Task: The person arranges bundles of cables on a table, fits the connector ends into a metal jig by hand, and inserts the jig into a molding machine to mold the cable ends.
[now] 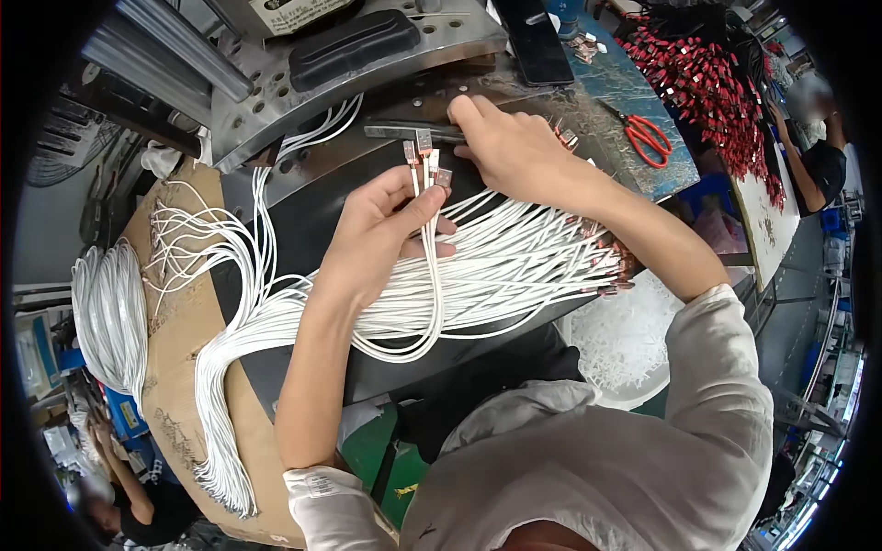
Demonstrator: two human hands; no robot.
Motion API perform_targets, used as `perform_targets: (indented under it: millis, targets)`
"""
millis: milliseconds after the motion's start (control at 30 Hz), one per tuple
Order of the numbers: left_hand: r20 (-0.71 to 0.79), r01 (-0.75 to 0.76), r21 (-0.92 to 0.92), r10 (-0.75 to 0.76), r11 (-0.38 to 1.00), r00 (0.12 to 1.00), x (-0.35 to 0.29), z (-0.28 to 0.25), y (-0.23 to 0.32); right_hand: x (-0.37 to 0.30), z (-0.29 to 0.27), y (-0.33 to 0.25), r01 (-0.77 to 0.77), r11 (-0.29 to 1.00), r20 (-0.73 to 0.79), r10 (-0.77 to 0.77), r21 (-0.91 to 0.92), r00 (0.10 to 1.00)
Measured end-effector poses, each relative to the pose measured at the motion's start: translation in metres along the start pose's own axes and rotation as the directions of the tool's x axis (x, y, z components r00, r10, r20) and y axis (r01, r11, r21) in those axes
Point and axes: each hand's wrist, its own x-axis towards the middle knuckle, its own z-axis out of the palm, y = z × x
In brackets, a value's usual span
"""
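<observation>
A thick bundle of thin white plastic-coated cables (276, 312) trails from the cardboard sheet (175, 340) at the left across the dark table (303, 230), fanned flat, probably so single strands pull free. The left hand (377, 239) pinches a few looped cables, their small metal end connectors (424, 156) upright and pointing away. The right hand (519, 151) curls over a narrow grey metal bar (395, 131) beside them, steadying it.

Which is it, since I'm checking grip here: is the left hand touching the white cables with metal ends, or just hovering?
Touching. The head view shows the left hand with thumb and fingers closed around a few white cables, their metal ends sticking up above the fingertips.
</observation>
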Motion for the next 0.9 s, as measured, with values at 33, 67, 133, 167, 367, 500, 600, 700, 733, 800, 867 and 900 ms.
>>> perform_targets:
  millis: [33,67,133,167,367,500,600,700,733,800,867,900]
  targets:
    - [-0.023,-0.010,-0.011,0.009,1.000,1.000,0.002,0.001,-0.001,0.001,-0.002,-0.001,-0.014,1.000,0.057,0.014,-0.006,0.998]
    - [-0.057,-0.009,-0.015,0.008,1.000,0.998,0.004,0.002,0.000,0.002,-0.004,-0.001,0.012,0.974,0.032,-0.020,0.225,0.999]
    - [-0.081,-0.051,0.072,0.057,0.996,0.995,0.006,0.003,-0.001,0.007,-0.009,-0.002,-0.031,0.807,0.064,-0.008,0.590,0.998]
    - [-0.104,-0.056,0.118,0.069,0.991,0.992,0.008,0.004,-0.001,0.006,-0.011,-0.001,-0.194,0.647,0.226,0.034,0.738,0.973]
    - [-0.195,-0.050,0.260,0.103,0.964,0.975,0.009,0.010,-0.003,0.000,-0.007,-0.004,-0.268,0.382,0.295,-0.014,0.884,0.955]
    - [-0.187,-0.034,0.240,0.081,0.970,0.979,0.010,0.013,0.000,-0.003,-0.002,-0.005,-0.241,0.397,0.284,-0.053,0.886,0.957]
    - [-0.200,-0.036,0.182,0.073,0.983,0.977,0.008,0.013,0.004,-0.002,-0.003,-0.005,-0.238,0.368,0.284,-0.077,0.899,0.956]
    - [-0.228,0.014,0.164,0.024,0.986,0.973,0.003,0.010,0.007,-0.004,-0.009,-0.002,-0.321,0.364,0.342,0.006,0.874,0.940]
    - [-0.235,0.037,0.166,0.003,0.985,0.972,0.002,0.010,0.008,-0.005,-0.010,-0.001,-0.312,0.350,0.335,-0.005,0.883,0.942]
    - [-0.168,0.046,0.171,-0.017,0.984,0.986,0.001,0.008,0.008,-0.005,-0.013,0.001,-0.290,0.335,0.304,0.013,0.896,0.953]
    - [-0.172,0.026,0.180,0.005,0.983,0.985,0.001,0.009,0.006,-0.005,-0.014,0.003,-0.288,0.332,0.309,-0.010,0.898,0.951]
    - [-0.157,0.017,0.131,0.004,0.991,0.988,0.002,0.009,0.004,-0.004,-0.013,0.003,-0.287,0.336,0.313,-0.025,0.897,0.949]
